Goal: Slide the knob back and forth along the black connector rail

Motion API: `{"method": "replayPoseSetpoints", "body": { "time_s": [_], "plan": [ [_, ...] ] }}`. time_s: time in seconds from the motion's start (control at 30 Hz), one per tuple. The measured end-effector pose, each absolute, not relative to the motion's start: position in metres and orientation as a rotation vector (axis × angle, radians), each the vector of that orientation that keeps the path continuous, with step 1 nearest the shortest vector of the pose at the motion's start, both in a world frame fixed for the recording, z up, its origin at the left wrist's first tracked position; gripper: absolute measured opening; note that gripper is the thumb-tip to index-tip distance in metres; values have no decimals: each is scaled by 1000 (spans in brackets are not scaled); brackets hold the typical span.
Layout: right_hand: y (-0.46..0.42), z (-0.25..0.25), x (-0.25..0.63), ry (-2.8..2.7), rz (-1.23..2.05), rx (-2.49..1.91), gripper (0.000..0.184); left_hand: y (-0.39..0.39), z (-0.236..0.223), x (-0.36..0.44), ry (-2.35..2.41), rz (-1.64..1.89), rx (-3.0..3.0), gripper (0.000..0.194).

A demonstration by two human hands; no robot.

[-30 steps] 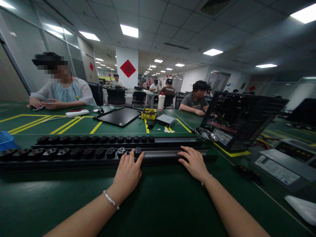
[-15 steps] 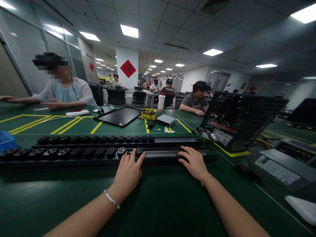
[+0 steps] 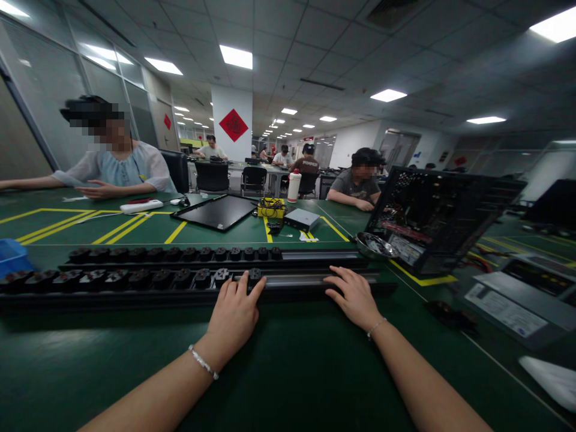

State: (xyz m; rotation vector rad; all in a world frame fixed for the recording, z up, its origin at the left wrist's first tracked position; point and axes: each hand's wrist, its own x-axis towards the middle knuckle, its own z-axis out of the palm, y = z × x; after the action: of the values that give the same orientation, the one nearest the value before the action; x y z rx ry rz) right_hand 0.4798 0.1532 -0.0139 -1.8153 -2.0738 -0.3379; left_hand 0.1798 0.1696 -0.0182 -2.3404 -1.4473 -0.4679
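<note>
Two long black rails lie side by side across the table, carrying rows of black plug socket modules. On the near rail, my left hand rests with fingers apart. Its index finger and thumb lie at the sides of the last socket module in the row. My right hand is open farther along the same rail, fingertips on or just over its bare channel. Behind it runs the far rail, with sockets on its left part. My fingers partly hide the near rail.
A metal bowl and an open computer case stand at the right, near a power supply unit. Beyond the rails lie a dark screen panel and a grey box. A blue bin is at left.
The last socket module has shifted very slightly to the right. My hands stay almost in place. The person across at the left has moved an outstretched arm a little.
</note>
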Motion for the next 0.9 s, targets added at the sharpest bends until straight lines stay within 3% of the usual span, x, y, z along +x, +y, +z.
{"method": "replayPoseSetpoints", "body": {
  "time_s": [0.9],
  "plan": [
    [154, -15, 475, -2039, -366, -1872, 27, 170, -20, 179, -1450, -438, -2342, 62]
  ]
}}
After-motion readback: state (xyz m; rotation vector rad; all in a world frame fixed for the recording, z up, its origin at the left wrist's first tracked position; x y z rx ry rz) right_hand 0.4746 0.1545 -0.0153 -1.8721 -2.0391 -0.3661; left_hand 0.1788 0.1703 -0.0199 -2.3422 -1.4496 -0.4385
